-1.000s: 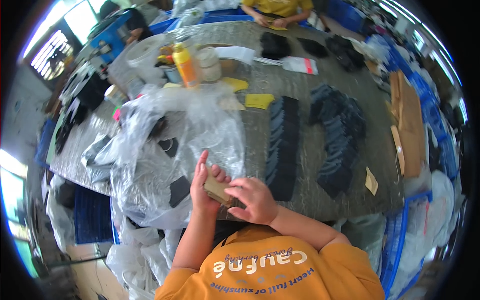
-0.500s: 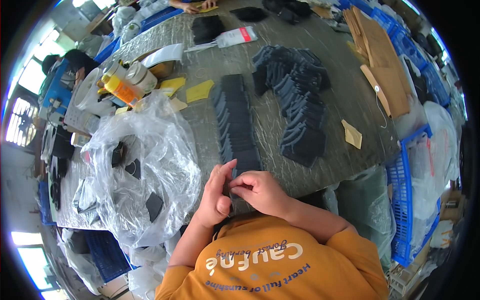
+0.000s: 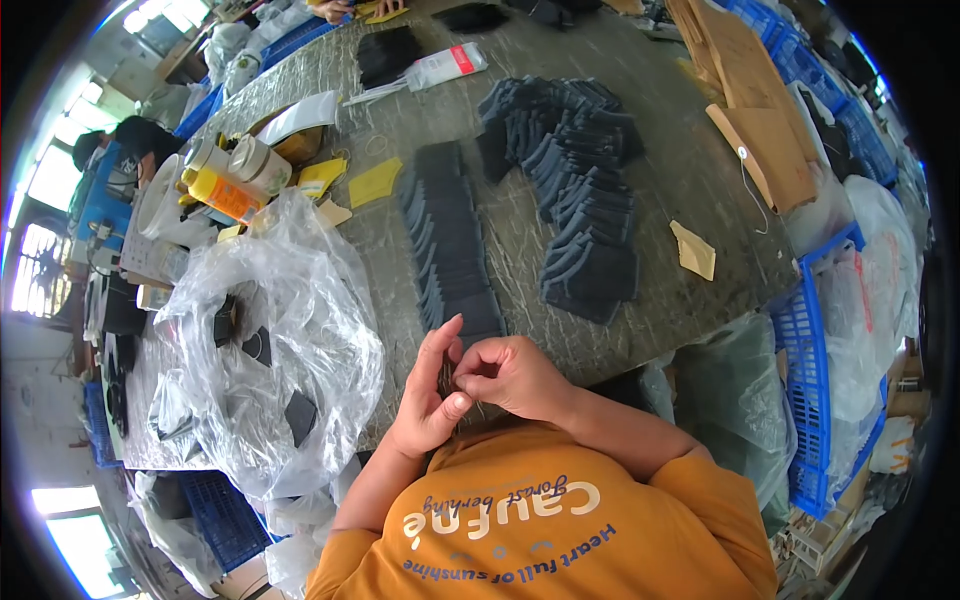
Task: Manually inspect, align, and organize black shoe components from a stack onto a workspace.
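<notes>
One straight row of overlapping, dark blue-grey flat pieces [image 3: 445, 235] lies on the table, its near end just beyond the person's hands. The left hand [image 3: 428, 395] is held on edge, palm turned inward, fingers extended close together and pointing up and away, thumb bent toward the other hand. The right hand [image 3: 512, 382] has its fingers curled and its thumb and index fingertips drawn together, close against the left fingers. The pose is that of a pinch; what is gripped, if anything, is hidden and cannot be told. Both forearms rise from the lower edge, elbows bent, before an orange short-sleeved shirt [image 3: 560, 520].

To the right of the straight row lies a second, bending row of similar dark pieces [image 3: 590, 235]. The broad, grey-brown table with a streaked, creased surface [image 3: 690, 315] carries a crumpled clear plastic bag [image 3: 345, 350] at left, with dark pieces showing in its area. Beyond the bag are a yellow-and-orange bottle [image 3: 225, 195] and a flat yellow piece [image 3: 375, 182]. A small tan scrap [image 3: 693, 250] and folded brown paper sheets [image 3: 765, 145] occupy the right side.

A blue plastic crate [image 3: 808, 380] stands beside the table. A co-worker's hands [image 3: 335, 10] show at the far edge; another person [image 3: 145, 140] is at left, near bright windows.
</notes>
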Demonstrator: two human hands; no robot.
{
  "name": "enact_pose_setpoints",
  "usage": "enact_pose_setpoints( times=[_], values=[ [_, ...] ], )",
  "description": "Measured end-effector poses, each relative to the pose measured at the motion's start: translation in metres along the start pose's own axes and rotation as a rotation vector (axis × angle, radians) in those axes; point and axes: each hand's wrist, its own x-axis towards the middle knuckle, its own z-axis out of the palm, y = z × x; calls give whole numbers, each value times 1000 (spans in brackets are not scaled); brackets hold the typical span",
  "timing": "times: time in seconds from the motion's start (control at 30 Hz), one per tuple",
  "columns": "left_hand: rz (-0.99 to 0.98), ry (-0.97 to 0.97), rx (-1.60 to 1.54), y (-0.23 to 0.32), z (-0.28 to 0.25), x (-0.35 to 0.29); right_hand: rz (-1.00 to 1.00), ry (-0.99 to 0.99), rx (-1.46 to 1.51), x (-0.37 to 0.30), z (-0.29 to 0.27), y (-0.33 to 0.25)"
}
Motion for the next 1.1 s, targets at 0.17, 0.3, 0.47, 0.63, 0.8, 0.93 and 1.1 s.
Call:
enact_pose_setpoints(
  times=[0.17,0.3,0.47,0.63,0.8,0.93,1.1],
  values=[
    [69,-53,164,4,-5,7,-2,14,-200,-3,-1,-13],
    [107,-79,223,5,-6,6,-2,-8,-306,-2,-1,-13],
    [6,22,-82,-8,-3,-7,53,-18,-110,1,4,-2],
    [48,-36,102,5,-13,0,152,-32,40,3,1,-3],
    [162,-149,557,18,-17,6,167,-56,-189,1,1,-9],
    [139,-166,335,12,-15,6,164,-83,-19,1,-4,2],
    [32,-103,-74,7,-13,-2,250,-77,314,1,0,1]
  ],
)
